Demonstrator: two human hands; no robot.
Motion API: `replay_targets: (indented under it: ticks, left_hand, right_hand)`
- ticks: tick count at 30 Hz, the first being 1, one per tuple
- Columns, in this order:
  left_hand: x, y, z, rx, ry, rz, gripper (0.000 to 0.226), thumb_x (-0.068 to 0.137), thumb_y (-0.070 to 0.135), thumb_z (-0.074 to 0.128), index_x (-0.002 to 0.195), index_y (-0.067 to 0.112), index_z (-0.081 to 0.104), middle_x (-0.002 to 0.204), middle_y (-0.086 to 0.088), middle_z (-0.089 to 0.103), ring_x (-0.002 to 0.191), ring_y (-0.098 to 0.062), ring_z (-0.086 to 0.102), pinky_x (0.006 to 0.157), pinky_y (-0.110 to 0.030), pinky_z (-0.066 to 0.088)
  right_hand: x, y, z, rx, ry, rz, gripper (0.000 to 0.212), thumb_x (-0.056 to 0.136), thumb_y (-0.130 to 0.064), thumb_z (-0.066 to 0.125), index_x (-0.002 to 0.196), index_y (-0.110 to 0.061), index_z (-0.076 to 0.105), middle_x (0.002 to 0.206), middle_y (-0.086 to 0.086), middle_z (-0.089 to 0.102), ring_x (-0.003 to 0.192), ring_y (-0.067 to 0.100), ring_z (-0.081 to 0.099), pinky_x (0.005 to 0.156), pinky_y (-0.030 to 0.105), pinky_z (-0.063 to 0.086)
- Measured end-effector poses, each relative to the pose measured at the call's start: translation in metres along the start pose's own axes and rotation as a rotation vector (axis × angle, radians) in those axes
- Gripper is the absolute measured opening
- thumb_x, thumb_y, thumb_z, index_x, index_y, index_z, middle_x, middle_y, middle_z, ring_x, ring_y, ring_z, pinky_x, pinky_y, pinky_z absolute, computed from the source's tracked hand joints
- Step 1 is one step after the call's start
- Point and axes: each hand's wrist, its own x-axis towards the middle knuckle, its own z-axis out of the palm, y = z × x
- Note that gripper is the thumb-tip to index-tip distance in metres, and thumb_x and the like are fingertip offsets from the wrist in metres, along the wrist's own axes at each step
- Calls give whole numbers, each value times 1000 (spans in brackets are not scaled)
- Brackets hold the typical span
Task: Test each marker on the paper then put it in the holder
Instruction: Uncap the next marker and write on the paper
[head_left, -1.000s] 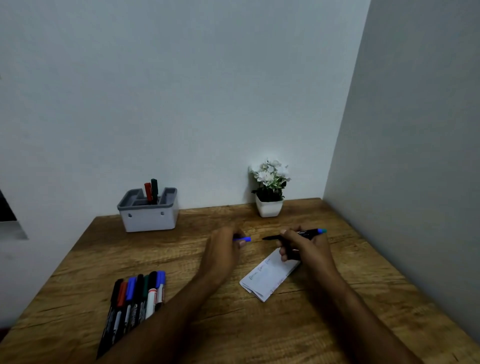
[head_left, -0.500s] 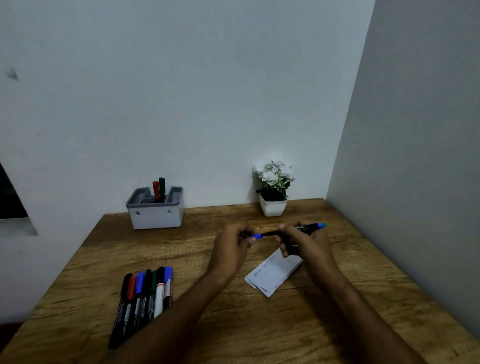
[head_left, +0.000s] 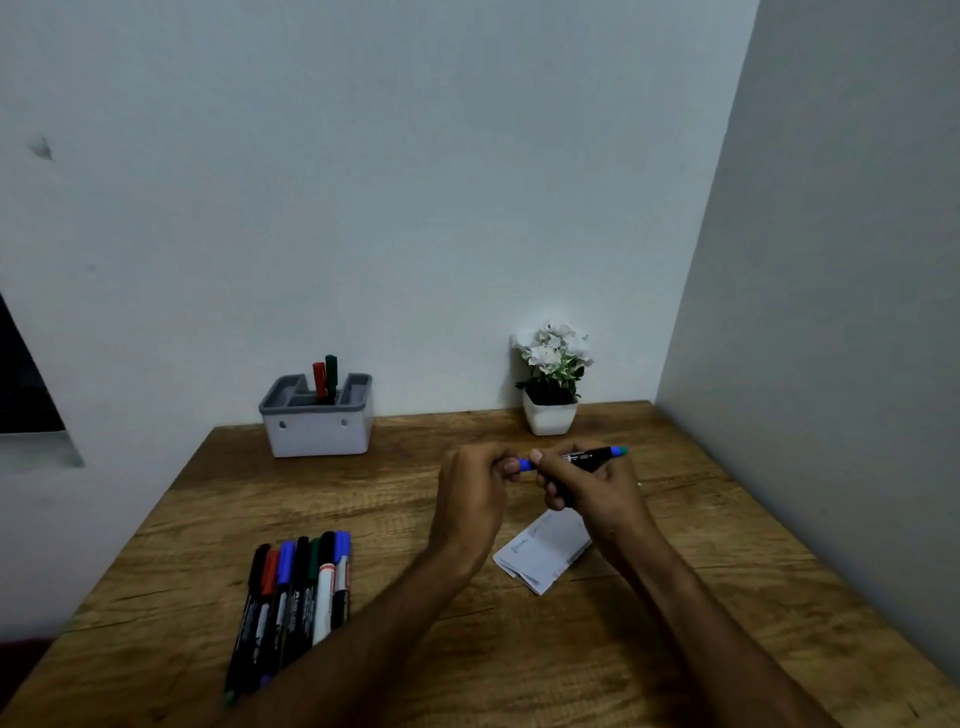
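You hold the blue marker level above the tabletop, with your right hand wrapped round its dark barrel and your left hand pinching the blue cap at the barrel's left end; both sets of fingers are curled tight on the pen. The step in hand looks like seating the cap, so this marker has probably had its test, though your fingers hide the joint and you cannot tell whether it is fully home. The paper lies folded on the tabletop just below your hands, with faint scribbles on it. Next comes the carry to the holder at the back left against the wall, where a red marker and a green marker stand upright in a rear compartment; aim the pen down into a free slot beside them without knocking them. The way there is open wood, well apart from the flower pot at the back right. The row of untested markers lies near the front left edge, so reach for them gently to keep any from rolling off. The side wall stands close on your right.
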Motion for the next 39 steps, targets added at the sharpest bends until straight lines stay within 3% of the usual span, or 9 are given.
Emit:
replay_targets:
  ticks: [10, 14, 19, 24, 27, 30, 33, 37, 39]
  left_hand:
    - [10, -17, -53, 120, -36, -43, 15, 78, 8, 78, 88, 20, 76, 80, 12, 71, 76, 3, 64, 72, -18, 54]
    - [15, -23, -74, -51, 87, -180, 25, 71, 3, 83, 83, 23, 73, 78, 16, 69, 73, 7, 65, 66, -5, 48]
    - [19, -32, -83, -308, 207, -278, 21, 76, 1, 79, 93, 13, 73, 85, 0, 75, 84, -10, 71, 75, -22, 58]
    - [13, -46, -99, -206, 244, -229, 21, 79, 7, 78, 96, 19, 73, 83, 11, 73, 78, 3, 68, 73, -21, 58]
    - [15, -57, -116, -99, 283, -189, 21, 81, 8, 77, 100, 16, 74, 85, 12, 72, 78, 4, 67, 70, -12, 54]
    - [25, -71, -136, -59, 323, -192, 24, 82, 8, 75, 105, 15, 74, 88, 9, 73, 81, 0, 68, 74, -24, 59]
    - [41, -81, -158, 6, 397, -166, 24, 83, 9, 75, 107, 13, 74, 91, 6, 74, 81, 2, 67, 74, -20, 58]
    - [68, -88, -184, 45, 504, -142, 20, 83, 6, 75, 102, 10, 75, 84, 12, 69, 73, 9, 62, 71, -9, 53]
    - [82, -90, -193, 42, 536, -136, 20, 84, 5, 74, 103, 9, 74, 85, 7, 72, 74, 3, 65, 76, -17, 56]
  right_hand:
    - [9, 6, 10, 76, -41, 71, 12, 87, -6, 78, 93, 4, 78, 80, 21, 74, 70, 28, 69, 60, 30, 57]
    - [12, 9, 25, -161, -122, -49, 9, 84, 1, 80, 90, -6, 82, 78, 14, 79, 71, 22, 76, 65, 25, 61]
    - [22, 30, 68, -475, -198, -213, 12, 82, -5, 85, 81, -17, 81, 63, -10, 75, 58, 3, 69, 60, 18, 50]
    - [28, 32, 113, -685, -276, -365, 7, 86, -16, 82, 88, -23, 81, 71, -22, 71, 72, -3, 69, 63, 9, 46]
    - [32, 32, 138, -733, -312, -444, 6, 87, -20, 80, 93, -23, 79, 83, -12, 77, 76, 2, 71, 69, 25, 57]
    - [38, 34, 159, -805, -336, -451, 9, 88, -28, 79, 96, -23, 79, 87, -8, 78, 78, 4, 70, 73, 33, 61]
    - [41, 36, 173, -853, -344, -445, 16, 91, -32, 75, 103, -22, 79, 93, -5, 78, 82, 6, 71, 77, 36, 62]
    - [44, 38, 181, -850, -359, -425, 21, 95, -30, 72, 113, -22, 77, 101, -8, 78, 87, 1, 68, 80, 29, 62]
    - [45, 39, 182, -849, -374, -405, 20, 96, -29, 72, 114, -23, 77, 104, -9, 78, 89, -1, 68, 81, 26, 61]
